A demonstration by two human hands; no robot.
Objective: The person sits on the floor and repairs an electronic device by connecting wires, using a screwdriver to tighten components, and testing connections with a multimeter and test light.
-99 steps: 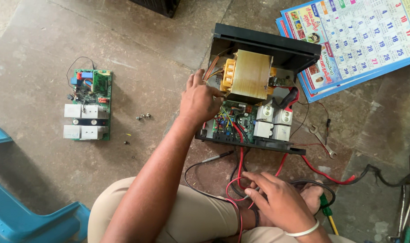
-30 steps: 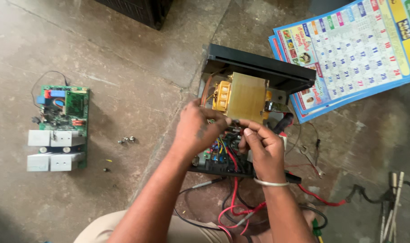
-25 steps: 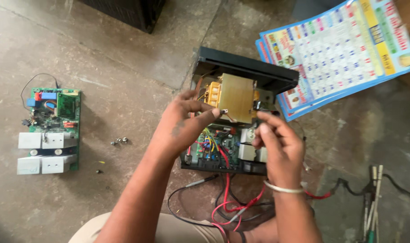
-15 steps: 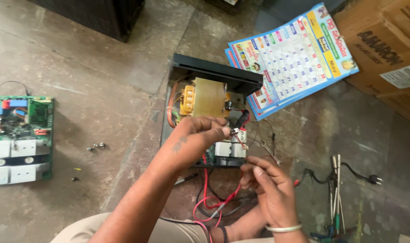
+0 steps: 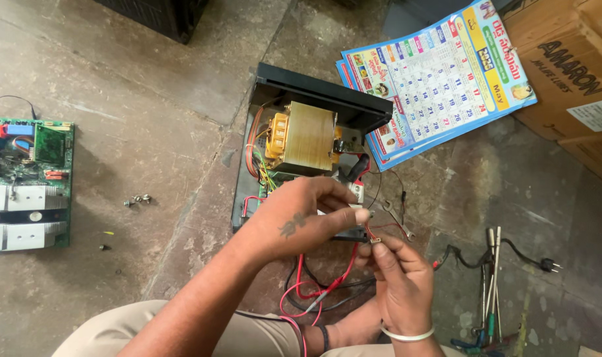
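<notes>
Servicing an opened inverter chassis (image 5: 314, 92) on a concrete floor (image 5: 149, 99). The left hand (image 5: 301, 221) reaches across the lower edge of the chassis, just below the brass-coloured transformer (image 5: 304, 137), palm down, its fingers (image 5: 354, 215) curled and pinched on what seems to be a thin wire or a small white part; motion blur hides the exact grip. The right hand (image 5: 397, 277), wrist bent upward and ringed by a pale bangle (image 5: 407, 334), closes thumb and forefinger on a small connector (image 5: 375, 240) at the end of a thin red lead, held just beside the left fingertips. The step is best done with the connector kept aligned to its mate, slack left in the lead, and the looped red cables (image 5: 307, 291) kept clear beneath. A removed circuit board (image 5: 27, 182) lies well apart.
</notes>
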